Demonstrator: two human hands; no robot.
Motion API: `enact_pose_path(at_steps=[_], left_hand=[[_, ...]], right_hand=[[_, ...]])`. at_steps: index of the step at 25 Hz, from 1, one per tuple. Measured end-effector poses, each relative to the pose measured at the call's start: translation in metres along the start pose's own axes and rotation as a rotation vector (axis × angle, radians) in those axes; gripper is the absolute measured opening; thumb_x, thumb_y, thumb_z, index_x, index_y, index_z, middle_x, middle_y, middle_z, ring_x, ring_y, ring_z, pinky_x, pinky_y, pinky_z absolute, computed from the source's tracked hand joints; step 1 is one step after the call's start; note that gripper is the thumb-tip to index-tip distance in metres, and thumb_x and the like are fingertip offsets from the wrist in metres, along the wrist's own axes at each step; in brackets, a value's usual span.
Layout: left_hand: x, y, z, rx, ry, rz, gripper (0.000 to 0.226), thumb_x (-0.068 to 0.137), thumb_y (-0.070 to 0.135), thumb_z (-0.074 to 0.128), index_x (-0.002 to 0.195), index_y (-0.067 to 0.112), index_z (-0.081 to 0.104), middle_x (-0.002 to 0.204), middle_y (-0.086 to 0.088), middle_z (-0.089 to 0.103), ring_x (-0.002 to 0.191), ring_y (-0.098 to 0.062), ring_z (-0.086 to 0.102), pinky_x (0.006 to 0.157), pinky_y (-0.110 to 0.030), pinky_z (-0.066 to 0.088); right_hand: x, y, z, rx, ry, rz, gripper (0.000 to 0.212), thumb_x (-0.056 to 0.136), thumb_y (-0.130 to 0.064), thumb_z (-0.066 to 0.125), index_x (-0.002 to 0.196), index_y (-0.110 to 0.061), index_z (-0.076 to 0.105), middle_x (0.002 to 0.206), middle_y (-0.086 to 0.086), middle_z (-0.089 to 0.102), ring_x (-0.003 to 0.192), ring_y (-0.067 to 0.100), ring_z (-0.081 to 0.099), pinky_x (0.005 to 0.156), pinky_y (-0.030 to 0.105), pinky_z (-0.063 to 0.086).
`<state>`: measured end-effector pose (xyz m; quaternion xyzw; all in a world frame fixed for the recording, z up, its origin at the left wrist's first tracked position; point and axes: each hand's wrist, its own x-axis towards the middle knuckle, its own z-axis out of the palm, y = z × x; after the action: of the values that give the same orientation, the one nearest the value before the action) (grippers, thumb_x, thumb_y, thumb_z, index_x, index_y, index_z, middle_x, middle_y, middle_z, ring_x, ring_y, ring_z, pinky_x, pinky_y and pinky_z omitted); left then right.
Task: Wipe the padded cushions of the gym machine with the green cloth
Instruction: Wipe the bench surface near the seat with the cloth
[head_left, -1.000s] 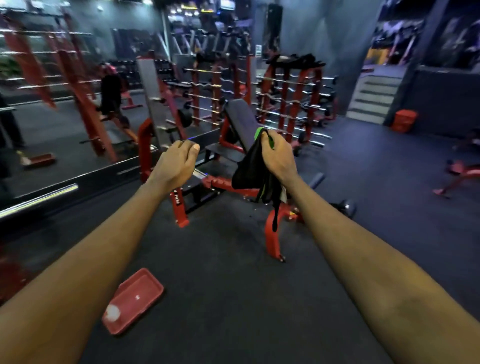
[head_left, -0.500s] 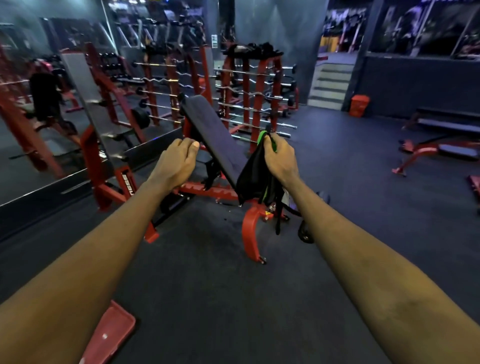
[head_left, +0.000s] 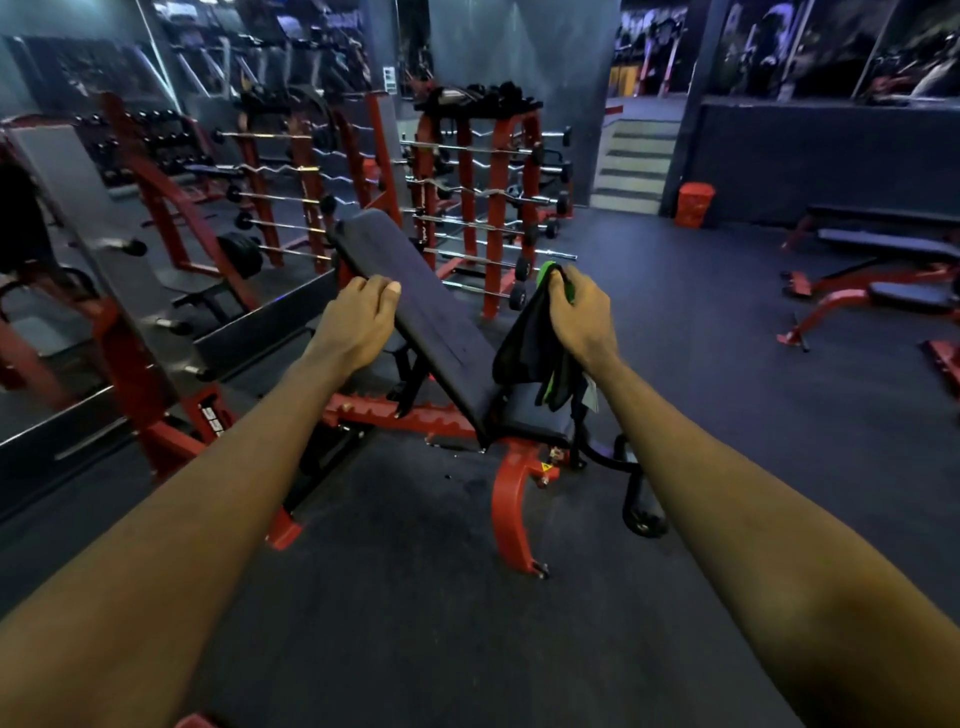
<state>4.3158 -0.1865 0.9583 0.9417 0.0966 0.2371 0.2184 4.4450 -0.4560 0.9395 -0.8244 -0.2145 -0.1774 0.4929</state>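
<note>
The gym machine is an incline bench on a red frame (head_left: 511, 499), with a long dark backrest pad (head_left: 415, 296) tilted up to the left and a small dark seat pad (head_left: 535, 418) below it. My right hand (head_left: 576, 317) grips the top of the green cloth (head_left: 527, 353), which looks dark with bright green edges. The cloth hangs down over the lower end of the backrest and the seat. My left hand (head_left: 358, 317) has its fingers curled and holds nothing. It hovers in front of the backrest's left edge.
A red barbell rack (head_left: 467, 208) stands behind the bench, and a mirror wall (head_left: 78, 312) runs along the left. Further benches (head_left: 883, 270) sit at the right, with an orange bin (head_left: 695, 203) by the stairs (head_left: 634, 161). A red tray (head_left: 192, 722) lies at the bottom edge.
The view has drawn closer to the bench and swung round it, so the backrest now lies between my hands. Both hands keep their pose, and the cloth still hangs from my right hand.
</note>
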Motion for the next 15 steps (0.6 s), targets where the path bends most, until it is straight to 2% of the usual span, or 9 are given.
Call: enact_pose_path(at_steps=[4,6,8,15], left_hand=[[0.076,-0.029,0.041,-0.004,-0.02,-0.016,0.045,0.108,0.041,0.028,0.129,0.012,0.056,0.127,-0.02,0.056,0.117,-0.039,0.055,0.102,-0.049,0.042],[0.114,-0.042,0.061,0.006,-0.037,-0.019,0.044,0.109,0.038,0.03,0.129,0.01,0.056,0.128,-0.021,0.056,0.118,-0.04,0.054,0.103,-0.048,0.041],[0.145,-0.052,0.073,0.022,-0.057,-0.02,0.043,0.109,0.036,0.031,0.129,0.008,0.056,0.128,-0.022,0.056,0.117,-0.042,0.054,0.102,-0.049,0.041],[0.254,-0.111,0.095,0.02,-0.031,-0.05,0.043,0.109,0.035,0.032,0.128,0.006,0.057,0.127,-0.022,0.056,0.116,-0.041,0.054,0.101,-0.05,0.042]], right_hand=[[0.067,0.043,0.048,-0.043,-0.035,-0.007,0.021,0.106,-0.034,0.041,0.091,-0.026,0.054,0.094,0.0,0.062,0.085,0.02,0.057,0.072,0.033,0.042],[0.106,0.065,0.072,-0.1,-0.056,-0.03,0.029,0.104,-0.039,0.04,0.109,-0.022,0.063,0.111,0.006,0.067,0.099,0.025,0.061,0.083,0.036,0.049],[0.141,0.08,0.091,-0.138,-0.075,-0.057,0.037,0.104,-0.042,0.04,0.123,-0.019,0.063,0.12,0.009,0.066,0.108,0.028,0.062,0.091,0.038,0.05],[0.253,0.099,0.17,-0.046,-0.076,0.004,0.032,0.105,-0.038,0.041,0.111,-0.018,0.065,0.113,0.006,0.067,0.102,0.025,0.062,0.087,0.039,0.05]])
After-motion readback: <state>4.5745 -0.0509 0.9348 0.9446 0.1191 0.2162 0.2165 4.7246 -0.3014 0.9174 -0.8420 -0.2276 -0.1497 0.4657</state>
